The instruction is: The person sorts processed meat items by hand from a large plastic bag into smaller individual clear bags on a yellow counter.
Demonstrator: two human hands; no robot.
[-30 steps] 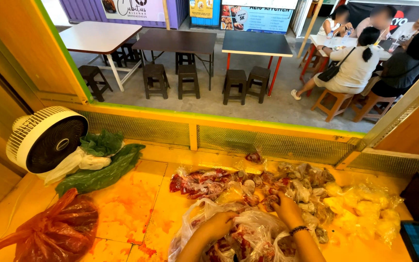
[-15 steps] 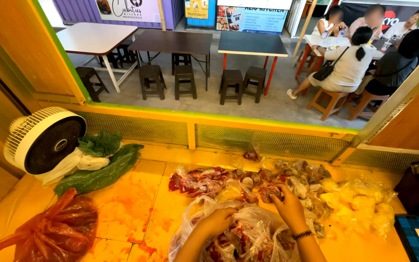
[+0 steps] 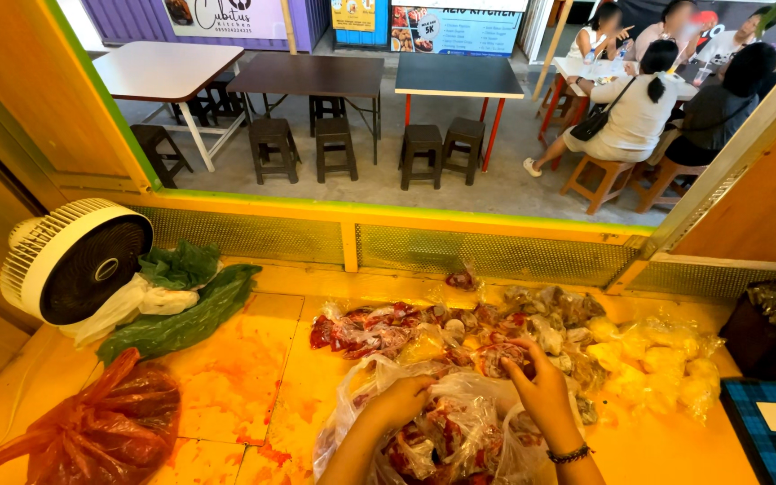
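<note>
left grip (image 3: 403,401) is closed on the rim of a clear bag (image 3: 460,431) at the near edge of the yellow desk (image 3: 253,386). right grip (image 3: 545,391) has fingertips pinched together on a small red packet (image 3: 496,357) just above the bag's mouth; a dark band sits on that wrist. bag holds more red packets. behind it, a row of red packets (image 3: 370,328) lies beside grey ones (image 3: 550,314) and yellow ones (image 3: 657,355) to the right. red stains mark the desk tiles. far left: a white fan (image 3: 74,260), green bags (image 3: 181,310) against it, and a red bag (image 3: 105,431) near the front corner. beyond the opening, people (image 3: 639,108) sit at tables, well apart.
</note>
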